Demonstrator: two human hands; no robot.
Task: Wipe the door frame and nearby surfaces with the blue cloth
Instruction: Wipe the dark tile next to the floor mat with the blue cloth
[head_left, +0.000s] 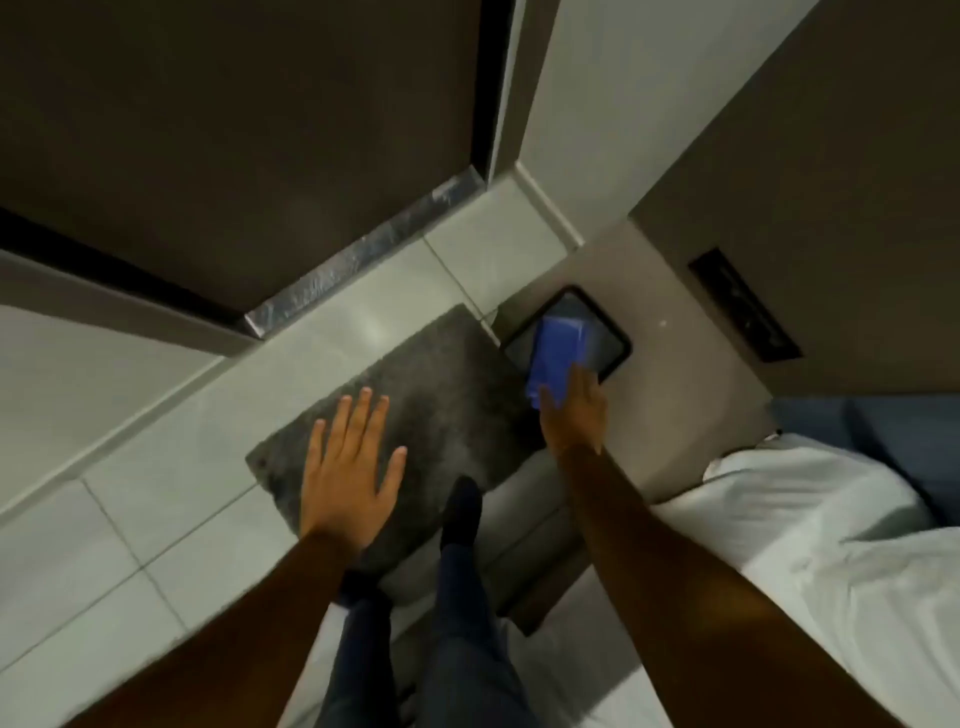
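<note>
The blue cloth (555, 358) lies folded over a dark-rimmed tray (613, 338) on a beige bedside surface (675, 374). My right hand (574, 410) reaches out to the cloth's near edge, fingers touching it; whether it grips is unclear. My left hand (350, 470) hovers flat with fingers spread above a grey mat (441, 395), holding nothing. The dark door (234, 130) fills the upper left, with its pale door frame (506, 93) running up beside it and a shiny threshold strip (363, 254) at its foot.
Pale tiled floor (130, 519) surrounds the mat. A bed with white sheets (805, 545) lies at the right. A dark wall panel with a black slot (743, 306) stands behind the bedside surface. My legs in dark trousers and socks (462, 519) stand on the mat.
</note>
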